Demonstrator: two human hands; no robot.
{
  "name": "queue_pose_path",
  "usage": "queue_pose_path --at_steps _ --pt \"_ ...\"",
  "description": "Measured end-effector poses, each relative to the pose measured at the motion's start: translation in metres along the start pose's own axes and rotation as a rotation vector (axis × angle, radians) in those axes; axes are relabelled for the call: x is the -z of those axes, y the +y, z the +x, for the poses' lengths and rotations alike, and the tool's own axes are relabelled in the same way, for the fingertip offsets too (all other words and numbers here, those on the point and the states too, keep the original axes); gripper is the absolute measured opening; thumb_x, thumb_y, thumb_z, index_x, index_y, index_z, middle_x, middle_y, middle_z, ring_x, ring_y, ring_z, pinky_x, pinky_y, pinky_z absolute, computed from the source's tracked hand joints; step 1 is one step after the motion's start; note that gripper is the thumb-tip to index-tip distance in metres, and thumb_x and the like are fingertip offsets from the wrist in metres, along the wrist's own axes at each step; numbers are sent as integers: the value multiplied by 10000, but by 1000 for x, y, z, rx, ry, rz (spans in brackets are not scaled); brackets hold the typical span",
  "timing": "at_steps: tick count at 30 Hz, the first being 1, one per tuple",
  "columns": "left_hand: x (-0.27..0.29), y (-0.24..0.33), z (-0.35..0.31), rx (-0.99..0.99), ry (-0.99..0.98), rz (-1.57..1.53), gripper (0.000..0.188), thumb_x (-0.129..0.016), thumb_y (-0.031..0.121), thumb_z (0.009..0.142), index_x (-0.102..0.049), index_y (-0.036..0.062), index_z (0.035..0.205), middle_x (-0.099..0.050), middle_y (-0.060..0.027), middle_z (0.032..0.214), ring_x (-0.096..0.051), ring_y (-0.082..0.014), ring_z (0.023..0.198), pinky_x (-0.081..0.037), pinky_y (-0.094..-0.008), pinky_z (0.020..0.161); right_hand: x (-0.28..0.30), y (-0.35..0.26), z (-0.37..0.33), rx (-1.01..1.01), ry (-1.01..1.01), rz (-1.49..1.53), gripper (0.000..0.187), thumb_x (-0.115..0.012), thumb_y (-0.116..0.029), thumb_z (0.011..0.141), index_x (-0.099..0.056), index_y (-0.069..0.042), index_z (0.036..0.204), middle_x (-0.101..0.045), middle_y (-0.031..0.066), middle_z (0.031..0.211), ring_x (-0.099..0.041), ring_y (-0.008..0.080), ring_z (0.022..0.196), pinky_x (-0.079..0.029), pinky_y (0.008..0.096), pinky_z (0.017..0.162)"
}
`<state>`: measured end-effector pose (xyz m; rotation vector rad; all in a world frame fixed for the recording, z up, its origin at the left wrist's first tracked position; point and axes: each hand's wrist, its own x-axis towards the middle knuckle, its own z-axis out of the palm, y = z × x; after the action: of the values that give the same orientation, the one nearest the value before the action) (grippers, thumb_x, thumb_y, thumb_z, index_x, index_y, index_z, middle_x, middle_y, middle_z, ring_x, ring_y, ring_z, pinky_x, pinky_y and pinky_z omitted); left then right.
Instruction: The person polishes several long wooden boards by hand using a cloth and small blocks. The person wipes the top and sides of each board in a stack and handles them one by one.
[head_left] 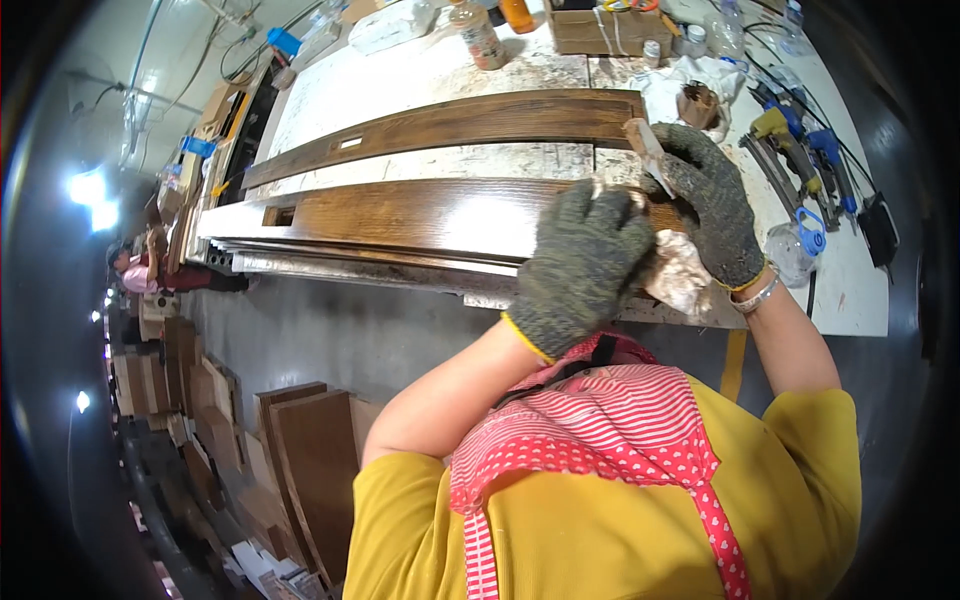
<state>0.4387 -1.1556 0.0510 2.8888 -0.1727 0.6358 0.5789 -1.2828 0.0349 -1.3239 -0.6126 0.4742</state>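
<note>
My left hand [582, 262], in a dark grey-green knit glove, is closed over a crumpled white rag [682, 274] with brown stains. It rests at the right end of a glossy brown wooden board [400, 215] with a small rectangular slot near its left end. The same kind of glove covers my right hand [712, 200], whose fingers pinch a flat, pale scraper-like blade [650, 158] smeared with brown. That blade is tilted over the end of a second brown board [480, 122], which lies beyond the first. My left fingertips are partly hidden.
A stained white table [850, 290] bears the boards. At the right lie nail guns [790, 150] with hoses and a clear plastic bottle [793, 250]. A brown-stained cup [698, 105] stands on white cloth. Bottles [478, 35] and a cardboard box [600, 32] sit behind. Panels [320, 470] lean at lower left.
</note>
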Motion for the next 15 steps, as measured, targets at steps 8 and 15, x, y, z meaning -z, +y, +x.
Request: queue_pose_path --at_steps 8,15 --pt "70 -161 -95 426 8 693 179 -638 278 847 -602 103 865 -575 -130 874 -553 -320 854 -460 -466 757 12 4 -1 54 -160 -197 434 -562 55 904 -542 -107 1306 -567 157 1288 -578 301 1162 -496 379 957" --pt "28 -85 -48 169 133 289 232 -590 256 864 -615 80 1013 -560 -160 869 -557 -340 869 -438 -486 801 10 13 2 127 -46 -234 428 -604 -220 937 -551 25 1284 -609 87 1169 -586 147 1017 -491 285 886"
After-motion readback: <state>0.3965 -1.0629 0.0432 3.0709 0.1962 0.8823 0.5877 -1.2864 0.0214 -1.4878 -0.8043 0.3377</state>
